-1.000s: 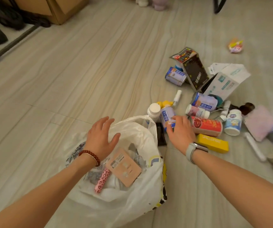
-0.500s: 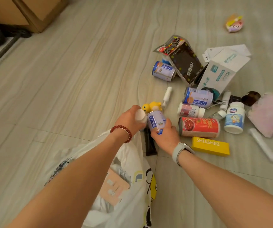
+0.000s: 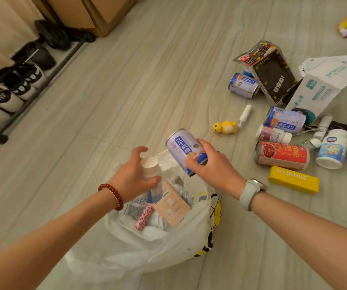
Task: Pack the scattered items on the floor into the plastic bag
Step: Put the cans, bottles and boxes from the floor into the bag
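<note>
Your left hand grips a white-capped bottle and your right hand grips a blue-labelled can, both held over the open plastic bag on the floor.

Red bead bracelet left wrist, grey watch right.

The yellow box reads "SHUISHIKE" in pale capitals; the white carton carries teal lettering, too warped to make out; the cans, among them the one in the right hand, the red can and the black packet, bear Chinese characters too small or tilted to read; the small bottles' labels are illegible.
</note>
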`<state>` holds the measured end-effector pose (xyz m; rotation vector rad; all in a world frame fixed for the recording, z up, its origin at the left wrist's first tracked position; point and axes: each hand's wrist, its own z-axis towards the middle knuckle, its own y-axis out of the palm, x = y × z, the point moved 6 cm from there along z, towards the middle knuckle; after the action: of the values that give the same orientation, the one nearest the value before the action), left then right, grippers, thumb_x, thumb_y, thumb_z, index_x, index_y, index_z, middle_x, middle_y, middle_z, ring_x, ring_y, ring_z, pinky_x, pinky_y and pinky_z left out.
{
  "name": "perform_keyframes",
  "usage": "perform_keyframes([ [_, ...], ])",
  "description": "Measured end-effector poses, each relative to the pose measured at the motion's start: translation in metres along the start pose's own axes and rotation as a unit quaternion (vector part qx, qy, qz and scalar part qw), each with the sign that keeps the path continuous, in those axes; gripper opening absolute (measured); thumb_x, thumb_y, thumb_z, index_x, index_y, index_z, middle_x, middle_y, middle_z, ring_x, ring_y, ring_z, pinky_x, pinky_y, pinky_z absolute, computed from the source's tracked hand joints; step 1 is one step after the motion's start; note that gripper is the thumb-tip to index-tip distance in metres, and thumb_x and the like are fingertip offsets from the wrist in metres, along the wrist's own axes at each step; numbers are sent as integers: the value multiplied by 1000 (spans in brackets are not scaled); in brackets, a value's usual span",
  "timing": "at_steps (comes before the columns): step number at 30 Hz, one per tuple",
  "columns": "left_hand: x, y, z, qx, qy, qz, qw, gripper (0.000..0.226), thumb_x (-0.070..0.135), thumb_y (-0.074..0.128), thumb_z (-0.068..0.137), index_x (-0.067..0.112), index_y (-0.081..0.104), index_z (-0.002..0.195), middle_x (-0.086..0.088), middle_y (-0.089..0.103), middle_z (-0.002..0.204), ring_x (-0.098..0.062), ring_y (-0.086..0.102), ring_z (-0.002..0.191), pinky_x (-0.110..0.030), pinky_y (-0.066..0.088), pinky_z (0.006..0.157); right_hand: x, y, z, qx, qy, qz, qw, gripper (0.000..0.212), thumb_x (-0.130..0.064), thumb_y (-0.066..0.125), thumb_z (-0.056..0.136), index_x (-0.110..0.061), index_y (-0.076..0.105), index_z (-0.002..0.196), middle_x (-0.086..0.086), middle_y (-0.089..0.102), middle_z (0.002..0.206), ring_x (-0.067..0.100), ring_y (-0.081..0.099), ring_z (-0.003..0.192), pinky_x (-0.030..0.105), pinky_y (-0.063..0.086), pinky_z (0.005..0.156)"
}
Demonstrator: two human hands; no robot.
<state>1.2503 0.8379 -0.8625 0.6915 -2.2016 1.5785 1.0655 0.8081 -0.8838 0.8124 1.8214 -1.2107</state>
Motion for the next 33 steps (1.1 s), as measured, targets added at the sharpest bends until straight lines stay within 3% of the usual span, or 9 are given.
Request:
perform_keyframes([
  [3, -32, 19, -21, -14, -59, 23, 998, 52, 28, 70, 75, 12, 41, 115, -2, 56, 91, -19, 54, 78, -24, 40, 66, -7, 46, -13, -82, -42, -180, 979, 60, -43, 46, 87, -20, 25, 139, 11, 53, 125, 30, 51, 112, 39, 41, 95],
  [8, -65, 57, -47, -15, -105, -56, 993, 50, 31, 72, 74, 14, 48, 115, 3, 57, 92, -7, 54, 68, -8, 43, 55, 16, 90, -22, -76, -50, -386, 918, 64, -42, 37, 91, -15, 13, 144, 17, 47, 124, 33, 47, 108, 39, 34, 93],
  [13, -80, 70, -36, 26, -45, 58, 997, 74, 60, 54, 74, 16, 41, 132, -7, 48, 129, -23, 46, 116, -34, 40, 96, 26, 81, -9, -30, -77, -450, 889, 54, -44, 40, 91, -10, 35, 133, 10, 43, 132, 28, 37, 122, 38, 31, 99],
  [17, -88, 70, -22, 24, -50, 136, 989, 65, 52, 43, 87, 24, 23, 142, -2, 25, 150, -23, 20, 137, -44, 20, 111, 41, 58, -10, -12, -2, -374, 928, 47, -40, 39, 93, -14, 41, 132, 10, 27, 147, 27, 22, 136, 43, 26, 107],
  [20, -80, 80, -22, 7, -12, 149, 989, 69, 55, 31, 89, 24, 4, 145, 1, 4, 156, -20, 1, 143, -41, 7, 115, 65, 47, -5, 23, 152, -177, 972, 55, -36, 44, 92, -8, 28, 137, 16, 28, 145, 34, 33, 130, 42, 34, 104],
  [23, -68, 88, -25, -3, 46, 147, 988, 84, 77, 0, 72, 28, -17, 138, 6, -19, 150, -18, -16, 141, -39, -2, 115, 78, 44, 1, 46, 252, -31, 966, 30, -27, 45, 93, -4, 49, 112, 15, 55, 111, 35, 51, 108, 38, 41, 88],
  [26, -55, 90, -19, -4, 104, 190, 976, 79, 76, -12, 68, 33, -22, 134, 10, -27, 144, -16, -25, 136, -43, -7, 113, 68, 34, 10, 64, 212, -93, 971, 29, -15, 42, 92, -10, 40, 64, 6, 46, 70, 27, 47, 77, 30, 33, 65],
  [30, -33, 97, -5, -33, 129, 203, 970, 86, 78, -21, 62, 34, -20, 136, 15, -25, 144, -12, -29, 133, -48, -12, 112, 38, -8, 15, 185, 106, -72, 974, 18, -12, 44, 93, -2, 55, 84, 14, 55, 81, 27, 49, 80, 33, 33, 67],
  [33, -21, 88, 0, -10, 111, 77, 991, 85, 70, 1, 72, 27, 16, 143, 10, 4, 154, -11, -7, 142, -45, -1, 116, 34, -27, 9, 154, 53, -95, 982, 20, -14, 47, 93, -2, 60, 100, 18, 65, 97, 28, 55, 85, 34, 41, 73],
])
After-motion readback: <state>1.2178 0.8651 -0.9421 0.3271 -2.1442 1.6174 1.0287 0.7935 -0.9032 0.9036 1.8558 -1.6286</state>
